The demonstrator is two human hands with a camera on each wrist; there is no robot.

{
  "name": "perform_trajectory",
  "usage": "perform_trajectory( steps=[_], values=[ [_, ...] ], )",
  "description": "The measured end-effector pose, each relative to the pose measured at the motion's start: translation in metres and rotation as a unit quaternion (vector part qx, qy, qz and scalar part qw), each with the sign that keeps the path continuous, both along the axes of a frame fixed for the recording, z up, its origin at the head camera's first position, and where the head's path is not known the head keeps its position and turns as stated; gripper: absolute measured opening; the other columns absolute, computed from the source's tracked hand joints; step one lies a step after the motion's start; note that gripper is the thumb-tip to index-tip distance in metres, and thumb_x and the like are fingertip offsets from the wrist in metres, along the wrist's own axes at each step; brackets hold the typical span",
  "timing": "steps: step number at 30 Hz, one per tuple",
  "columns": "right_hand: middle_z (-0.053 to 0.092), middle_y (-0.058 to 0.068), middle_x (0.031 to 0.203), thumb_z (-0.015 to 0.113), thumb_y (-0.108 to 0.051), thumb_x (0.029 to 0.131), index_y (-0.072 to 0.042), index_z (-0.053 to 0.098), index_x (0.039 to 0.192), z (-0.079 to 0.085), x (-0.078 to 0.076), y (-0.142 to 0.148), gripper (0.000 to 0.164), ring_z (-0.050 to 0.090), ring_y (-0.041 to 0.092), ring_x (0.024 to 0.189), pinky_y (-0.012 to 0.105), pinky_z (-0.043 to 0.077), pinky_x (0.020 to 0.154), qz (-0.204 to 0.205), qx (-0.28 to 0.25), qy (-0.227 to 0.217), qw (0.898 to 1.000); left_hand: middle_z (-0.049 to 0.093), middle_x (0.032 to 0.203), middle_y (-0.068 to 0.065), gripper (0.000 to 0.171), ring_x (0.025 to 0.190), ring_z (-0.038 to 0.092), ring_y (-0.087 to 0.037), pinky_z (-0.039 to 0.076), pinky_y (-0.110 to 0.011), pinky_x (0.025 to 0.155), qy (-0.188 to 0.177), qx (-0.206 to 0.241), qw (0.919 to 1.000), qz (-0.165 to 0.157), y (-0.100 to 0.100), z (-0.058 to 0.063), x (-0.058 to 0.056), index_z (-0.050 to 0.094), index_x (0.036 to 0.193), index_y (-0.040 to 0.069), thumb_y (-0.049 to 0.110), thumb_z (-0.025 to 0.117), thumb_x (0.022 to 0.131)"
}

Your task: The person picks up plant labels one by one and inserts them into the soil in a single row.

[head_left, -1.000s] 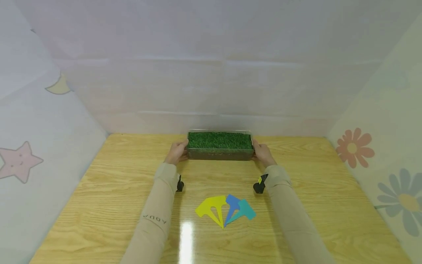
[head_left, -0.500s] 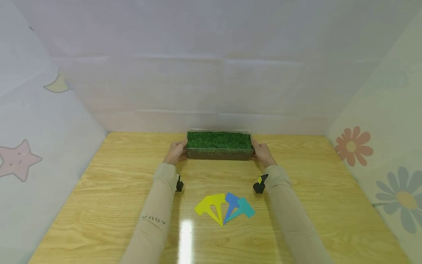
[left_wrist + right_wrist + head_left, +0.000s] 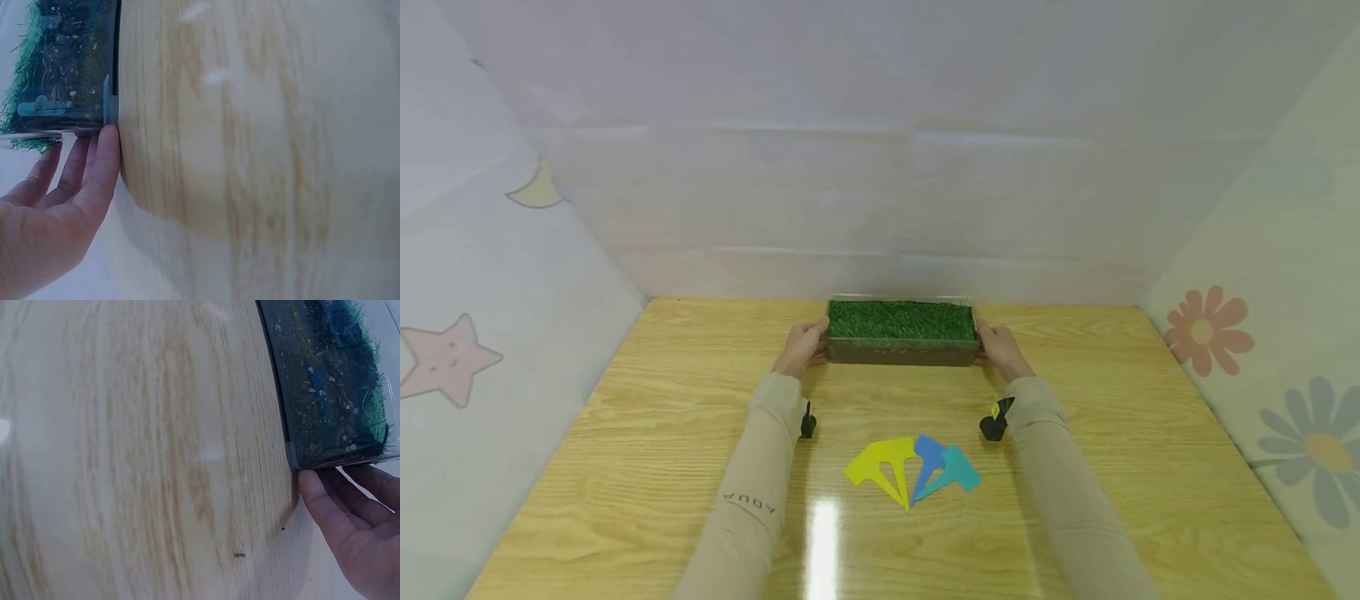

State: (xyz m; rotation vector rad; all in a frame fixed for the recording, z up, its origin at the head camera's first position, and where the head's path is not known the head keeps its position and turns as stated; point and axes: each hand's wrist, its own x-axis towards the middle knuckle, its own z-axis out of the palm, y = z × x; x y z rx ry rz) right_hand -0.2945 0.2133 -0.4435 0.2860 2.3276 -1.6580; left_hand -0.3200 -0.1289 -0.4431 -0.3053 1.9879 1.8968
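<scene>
Apparently steadying the clear rectangular plastic box of green grass (image 3: 902, 353) near the back of the yellowish wooden table (image 3: 670, 408), gripping opposite ends with left hand (image 3: 801, 348) and right hand (image 3: 1002, 352), likely needing even pressure next.

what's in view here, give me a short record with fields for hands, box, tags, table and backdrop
left hand: fingers touching left end of box
right hand: fingers touching right end of box
box: clear, long, between the hands near far edge of table
contents: green grass above dark fill
tags: yellow tags, blue tag, teal tag, fanned on table, apart from box
table: light wood
backdrop: pale, folds visible
</scene>
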Motion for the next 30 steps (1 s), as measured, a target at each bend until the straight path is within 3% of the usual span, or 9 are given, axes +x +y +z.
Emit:
perform_trajectory(
  steps=[4,7,20,22,27,30],
  values=[
    [0.040,0.017,0.093,0.026,-0.042,0.099,0.000,0.041,0.092,-0.0001,0.0007,-0.0001,0.046,0.048,0.028,0.084,0.043,0.046,0.088,-0.001,0.000,0.007,1.000,0.031,0.138,-0.020,0.065,0.123,0.038,-0.033,0.042,-0.042,0.094,0.005,0.003,1.0000,-0.002,-0.0008,0.0003,0.0005,0.022,0.143,0.001,0.039,0.044,0.095],
    [0.041,0.015,0.087,0.027,-0.042,0.099,-0.004,0.037,0.082,-0.0004,0.0015,0.0007,0.042,0.049,0.027,0.080,0.044,0.046,0.087,-0.003,-0.005,0.009,1.000,0.031,0.138,-0.020,0.065,0.123,0.039,-0.034,0.041,-0.042,0.094,0.006,0.006,1.0000,-0.004,-0.0012,0.0006,0.0010,0.021,0.143,0.000,0.038,0.044,0.095],
    [0.042,0.014,0.085,0.027,-0.043,0.098,-0.004,0.038,0.082,-0.0015,0.0038,0.0004,0.044,0.049,0.023,0.073,0.046,0.046,0.086,-0.005,-0.008,0.017,1.000,0.031,0.138,-0.022,0.065,0.124,0.038,-0.035,0.041,-0.042,0.094,0.002,0.007,0.9999,-0.011,-0.0039,0.0026,0.0020,0.022,0.143,0.000,0.038,0.044,0.095],
    [0.040,0.015,0.086,0.027,-0.043,0.098,-0.001,0.041,0.088,-0.0019,0.0041,0.0007,0.045,0.048,0.023,0.073,0.046,0.046,0.087,-0.004,-0.008,0.018,1.000,0.032,0.137,-0.022,0.064,0.124,0.038,-0.035,0.041,-0.042,0.094,0.002,0.009,0.9998,-0.015,-0.0050,0.0033,0.0021,0.022,0.143,0.000,0.038,0.044,0.096],
    [0.038,0.014,0.092,0.027,-0.042,0.098,0.007,0.038,0.123,-0.0027,0.0036,0.0013,0.056,0.047,0.024,0.078,0.044,0.046,0.088,-0.007,-0.015,0.015,1.000,0.031,0.138,-0.022,0.064,0.124,0.037,-0.035,0.041,-0.042,0.095,0.004,0.012,0.9997,-0.022,-0.0066,0.0048,0.0020,0.022,0.143,0.001,0.038,0.044,0.096],
    [0.041,0.014,0.091,0.028,-0.041,0.099,0.006,0.041,0.119,-0.0026,0.0029,0.0012,0.054,0.050,0.025,0.080,0.043,0.046,0.087,-0.013,-0.021,0.011,1.000,0.031,0.137,-0.022,0.063,0.123,0.038,-0.035,0.041,-0.042,0.094,0.004,0.013,0.9997,-0.019,-0.0070,0.0056,0.0018,0.023,0.143,0.002,0.037,0.045,0.095]
  ],
)
